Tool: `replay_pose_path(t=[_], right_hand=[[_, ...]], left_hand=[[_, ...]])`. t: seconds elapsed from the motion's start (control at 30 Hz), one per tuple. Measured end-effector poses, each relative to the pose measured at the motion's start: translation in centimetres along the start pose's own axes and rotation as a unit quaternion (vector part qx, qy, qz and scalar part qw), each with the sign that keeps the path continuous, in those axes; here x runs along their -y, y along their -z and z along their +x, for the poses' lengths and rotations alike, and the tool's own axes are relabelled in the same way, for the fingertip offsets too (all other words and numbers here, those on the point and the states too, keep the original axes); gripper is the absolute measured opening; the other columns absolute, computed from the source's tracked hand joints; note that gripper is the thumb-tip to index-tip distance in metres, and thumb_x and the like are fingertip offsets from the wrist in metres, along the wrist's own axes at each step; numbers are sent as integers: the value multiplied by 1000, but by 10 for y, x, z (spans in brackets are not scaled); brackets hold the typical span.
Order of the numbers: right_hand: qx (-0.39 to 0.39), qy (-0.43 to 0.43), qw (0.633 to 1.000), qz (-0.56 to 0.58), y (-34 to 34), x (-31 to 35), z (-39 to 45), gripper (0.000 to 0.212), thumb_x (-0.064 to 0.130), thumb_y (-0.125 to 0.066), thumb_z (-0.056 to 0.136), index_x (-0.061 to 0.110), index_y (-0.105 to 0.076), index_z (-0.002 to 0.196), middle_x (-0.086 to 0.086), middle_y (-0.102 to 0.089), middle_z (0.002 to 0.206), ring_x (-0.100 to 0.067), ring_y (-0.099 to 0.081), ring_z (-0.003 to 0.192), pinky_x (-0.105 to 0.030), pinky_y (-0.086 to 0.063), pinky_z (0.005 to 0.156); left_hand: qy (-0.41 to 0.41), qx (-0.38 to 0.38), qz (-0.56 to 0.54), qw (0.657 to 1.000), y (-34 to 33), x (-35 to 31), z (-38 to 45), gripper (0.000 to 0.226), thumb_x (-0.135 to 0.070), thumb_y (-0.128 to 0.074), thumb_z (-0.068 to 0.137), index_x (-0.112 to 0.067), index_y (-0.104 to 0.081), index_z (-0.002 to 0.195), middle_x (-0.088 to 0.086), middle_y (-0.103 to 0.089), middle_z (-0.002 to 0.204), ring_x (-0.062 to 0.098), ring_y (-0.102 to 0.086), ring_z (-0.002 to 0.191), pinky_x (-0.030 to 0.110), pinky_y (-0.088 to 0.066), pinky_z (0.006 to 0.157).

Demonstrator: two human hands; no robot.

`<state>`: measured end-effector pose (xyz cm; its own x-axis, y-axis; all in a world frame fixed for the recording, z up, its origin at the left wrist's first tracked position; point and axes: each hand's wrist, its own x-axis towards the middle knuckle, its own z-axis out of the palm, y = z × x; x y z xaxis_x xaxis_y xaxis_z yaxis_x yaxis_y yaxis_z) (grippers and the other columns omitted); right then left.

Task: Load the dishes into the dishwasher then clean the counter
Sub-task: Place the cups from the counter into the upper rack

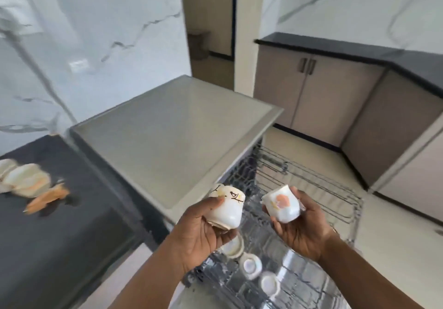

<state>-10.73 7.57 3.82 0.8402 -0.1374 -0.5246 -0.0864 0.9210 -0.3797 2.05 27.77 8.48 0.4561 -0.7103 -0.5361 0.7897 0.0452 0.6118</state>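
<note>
— Marble-veined white walls, a dark counter [79, 217] along the left, beige cabinets [318, 97] beyond. What's in the racks?

— The dishwasher [172, 126] stands open beside that counter, its grey top bare. The upper wire rack [311, 184] is pulled out, and I see nothing in the part that shows. The lower rack [275, 282] holds three small white cups [250, 265], bases up, in a row just under the hands.

— And the hands?

— Each one grips a cup above the lower rack. The left hand [203, 232] is wrapped around a white cup with a dark and gold branch pattern [226, 209], tilted. The right hand [299, 229] cradles a white cup with an orange flower [282, 204], fingers curled round it, also tilted. The two cups are near each other, not touching.

— Anything left on the counter?

— A blurred cluster of pale dishes with orange markings [26, 179] at the far left, and an orange-brown item [48, 198] just beside them; I can't tell what it is.
</note>
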Motion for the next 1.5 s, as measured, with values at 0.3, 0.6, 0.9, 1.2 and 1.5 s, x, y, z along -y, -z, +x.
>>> replay_pose_path(t=[0.3,0.6,0.9,1.2,1.5], right_hand=[[-216,-28,975,-51,135,57,4,52,23,-65,75,-4,-51,117,-23,-61,87,-32,-61,63,-36,-57,55],[-398,-78,885,-228,208,4,27,47,29,-77,80,0,-58,112,-28,-66,104,-33,-65,71,-29,-49,49],[-429,-41,833,-347,160,-5,123,86,49,-92,51,11,-47,114,-14,-65,97,-25,-65,66,-28,-51,43],[-257,-9,638,-726,113,-27,209,70,46,-70,80,23,-29,132,-5,-43,131,-30,-56,109,-39,-53,86],[-152,-34,559,-814,114,-38,235,65,35,-62,89,18,-26,140,-8,-34,134,-32,-42,123,-46,-48,92]], left_hand=[[122,-77,376,915,-53,96,144,55,-19,-82,71,-15,-49,114,10,-65,103,25,-66,87,32,-54,62],[79,-105,615,778,-1,114,206,69,-41,-83,64,-23,-37,113,3,-54,111,19,-59,89,27,-50,65],[-83,-217,715,659,35,59,272,72,-40,-79,68,-18,-45,129,10,-58,116,20,-53,88,32,-48,80],[-40,-283,731,620,64,81,319,88,-44,-78,71,-13,-36,142,12,-54,132,31,-56,112,40,-40,90],[46,-291,766,571,86,92,348,97,-60,-70,72,-15,-28,146,12,-46,142,34,-47,125,47,-33,100]])
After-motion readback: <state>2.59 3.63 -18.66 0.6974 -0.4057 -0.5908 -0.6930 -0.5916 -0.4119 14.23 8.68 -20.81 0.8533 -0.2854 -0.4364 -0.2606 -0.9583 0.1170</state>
